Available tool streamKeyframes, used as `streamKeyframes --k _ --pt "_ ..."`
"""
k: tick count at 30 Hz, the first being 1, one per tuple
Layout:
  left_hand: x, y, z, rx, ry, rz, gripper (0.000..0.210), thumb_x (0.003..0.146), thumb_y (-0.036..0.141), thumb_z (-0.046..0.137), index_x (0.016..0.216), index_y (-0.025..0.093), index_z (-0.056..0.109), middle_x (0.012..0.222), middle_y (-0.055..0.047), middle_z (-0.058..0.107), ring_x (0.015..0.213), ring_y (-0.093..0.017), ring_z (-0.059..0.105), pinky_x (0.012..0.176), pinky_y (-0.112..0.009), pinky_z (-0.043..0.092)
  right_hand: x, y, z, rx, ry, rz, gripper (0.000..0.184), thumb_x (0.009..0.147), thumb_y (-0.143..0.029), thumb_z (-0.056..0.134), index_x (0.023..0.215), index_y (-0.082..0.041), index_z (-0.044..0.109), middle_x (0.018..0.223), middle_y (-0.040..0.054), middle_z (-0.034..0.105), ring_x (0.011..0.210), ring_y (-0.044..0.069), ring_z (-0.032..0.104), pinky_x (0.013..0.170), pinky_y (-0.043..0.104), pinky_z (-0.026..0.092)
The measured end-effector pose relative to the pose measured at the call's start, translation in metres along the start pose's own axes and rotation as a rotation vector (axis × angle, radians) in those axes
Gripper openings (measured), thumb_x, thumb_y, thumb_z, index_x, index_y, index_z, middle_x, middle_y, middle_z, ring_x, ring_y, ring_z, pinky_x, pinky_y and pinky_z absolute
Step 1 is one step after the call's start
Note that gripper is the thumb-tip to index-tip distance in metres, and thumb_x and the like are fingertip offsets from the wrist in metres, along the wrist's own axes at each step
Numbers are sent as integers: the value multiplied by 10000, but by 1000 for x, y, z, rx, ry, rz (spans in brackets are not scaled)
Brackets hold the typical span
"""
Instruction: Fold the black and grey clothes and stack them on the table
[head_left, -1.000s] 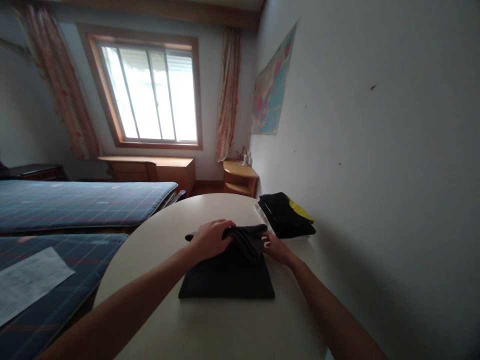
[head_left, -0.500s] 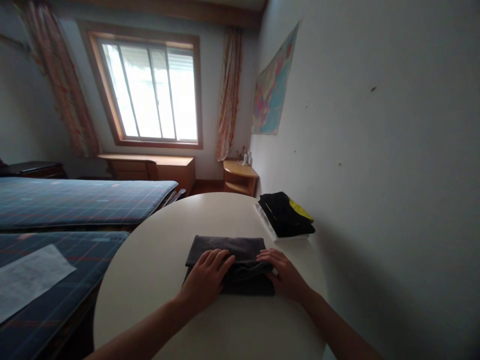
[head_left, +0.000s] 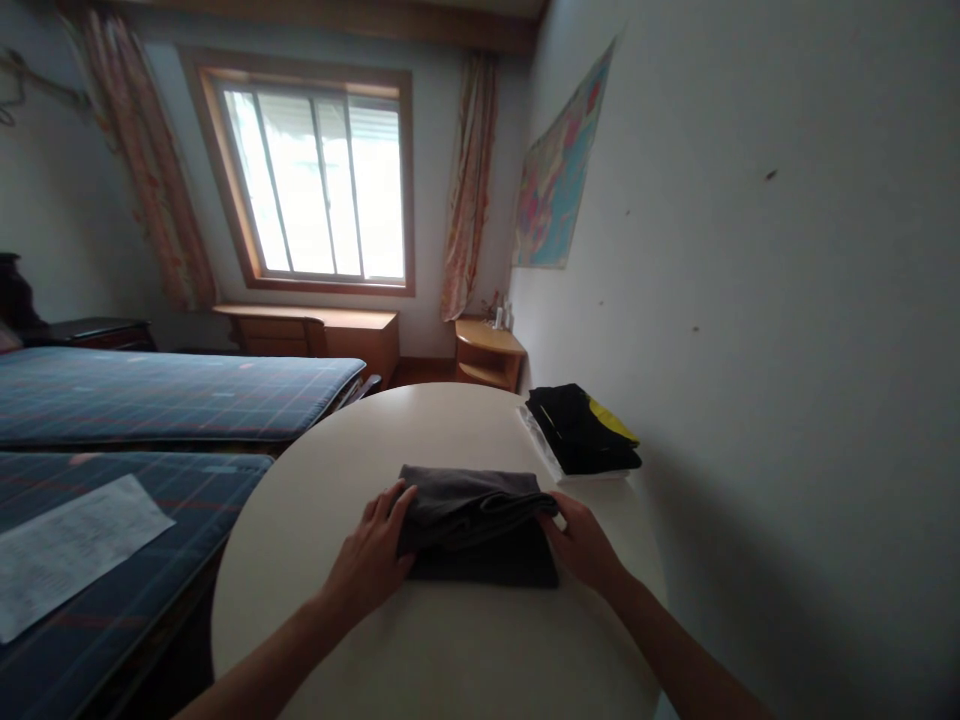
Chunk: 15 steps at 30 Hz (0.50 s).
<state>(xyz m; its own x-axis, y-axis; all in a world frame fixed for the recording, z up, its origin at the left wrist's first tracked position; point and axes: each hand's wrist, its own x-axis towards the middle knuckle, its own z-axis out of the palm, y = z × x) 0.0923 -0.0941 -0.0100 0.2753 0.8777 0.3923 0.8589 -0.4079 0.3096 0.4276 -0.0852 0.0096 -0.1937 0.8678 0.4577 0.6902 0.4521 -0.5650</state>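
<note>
A dark grey folded garment (head_left: 472, 500) lies on the white round table (head_left: 315, 580). Its upper layer is rolled loosely over a flatter, darker lower part. At the garment's left side, my left hand (head_left: 371, 550) grips the edge, with fingers on top and thumb lower down. My right hand (head_left: 585, 545) pinches the folded right edge between thumb and fingers, lifting it slightly. What sort of garment it is, I cannot tell. Beyond my right hand, a stack of folded black clothes (head_left: 581, 430) with a yellow patch rests at the table's far right.
A white wall (head_left: 787, 420) runs close along the table's right side. Plaid mattresses (head_left: 187, 400) stand on the left, with a printed paper sheet (head_left: 82, 545) on the nearer one. A small wooden corner shelf (head_left: 491, 345) and a desk (head_left: 352, 340) are by the window.
My left hand has slid from the garment's top to its left edge. My right hand has shifted to pinch the right edge. The upper layer now spreads further forward. The view has turned slightly left.
</note>
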Motion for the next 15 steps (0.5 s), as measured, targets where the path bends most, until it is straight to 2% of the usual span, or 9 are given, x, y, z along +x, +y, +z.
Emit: streamKeyframes --k 4,8,11,15 --pt "-5 -10 -2 -80 7 -86 732 742 160 568 1430 205 325 1435 -136 456 1242 -289 527 983 -435 478 8 -4 -2 -15 -7 20 278 946 -393 471 971 -200 670 974 99 711 905 259 649 839 385 493" --pt "-4 -14 -13 -116 -44 -211 586 858 245 509 1413 182 335 1087 -89 668 919 -241 671 831 -381 493 9 -3 -4 -4 -26 25 271 932 -358 473 1058 -212 664 1030 95 713 953 261 654 885 407 495" --pt "0 -14 -23 -212 -80 -279 519 906 200 399 1420 211 328 909 -25 695 723 -190 664 713 -313 468 5 0 -6 13 -46 -18 277 912 -287 491 1132 -232 649 1113 90 700 1050 260 641 958 434 477" --pt "0 -16 -28 -312 0 -234 473 901 175 348 1364 243 420 942 -25 671 704 -159 638 714 -290 464 -4 2 -10 -6 -94 -140 295 873 -177 502 1129 -243 634 1158 82 688 1136 241 612 1024 447 448"
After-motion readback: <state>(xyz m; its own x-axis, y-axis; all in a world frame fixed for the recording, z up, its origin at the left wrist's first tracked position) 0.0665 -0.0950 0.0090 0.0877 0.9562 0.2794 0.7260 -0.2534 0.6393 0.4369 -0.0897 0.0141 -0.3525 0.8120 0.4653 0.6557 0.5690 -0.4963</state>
